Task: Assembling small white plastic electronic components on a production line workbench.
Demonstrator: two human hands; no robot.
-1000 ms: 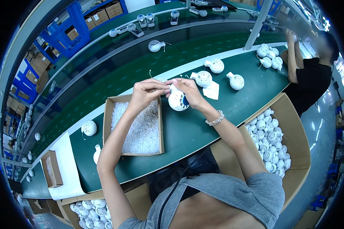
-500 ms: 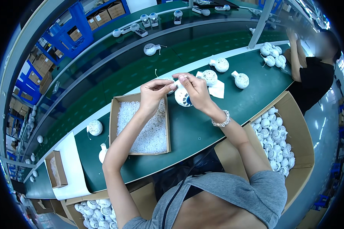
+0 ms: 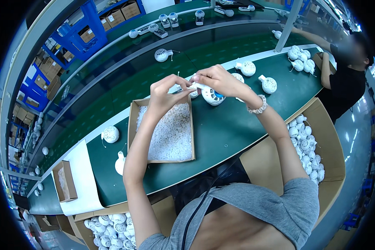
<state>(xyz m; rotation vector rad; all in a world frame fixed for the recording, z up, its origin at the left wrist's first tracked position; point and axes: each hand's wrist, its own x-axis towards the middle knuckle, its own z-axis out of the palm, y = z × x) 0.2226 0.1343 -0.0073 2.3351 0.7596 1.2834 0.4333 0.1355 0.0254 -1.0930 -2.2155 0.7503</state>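
My right hand [image 3: 221, 81] is closed on the neck of a white round fan head [image 3: 213, 98] with dark slots and a blue part. That neck points left, toward my left hand [image 3: 166, 95], whose thumb and fingers are pinched together at its end. Whatever small piece those fingers hold is too small to make out. Below my left hand, an open cardboard box [image 3: 193, 143] holds a heap of small clear plastic pieces [image 3: 171, 135]. Behind my right hand another white fan head [image 3: 238, 77] is partly hidden.
More fan heads lie on the green bench, one [image 3: 269, 85] to the right and one [image 3: 110, 134] to the left. Large cartons full of them stand at right [image 3: 329, 154] and lower left [image 3: 81, 227]. A co-worker [image 3: 348, 83] reaches toward the belt at far right.
The fan head has tilted, so its neck now points left toward my pinched left fingers. The whole view has shifted slightly. The co-worker's arm now stretches out toward the belt.
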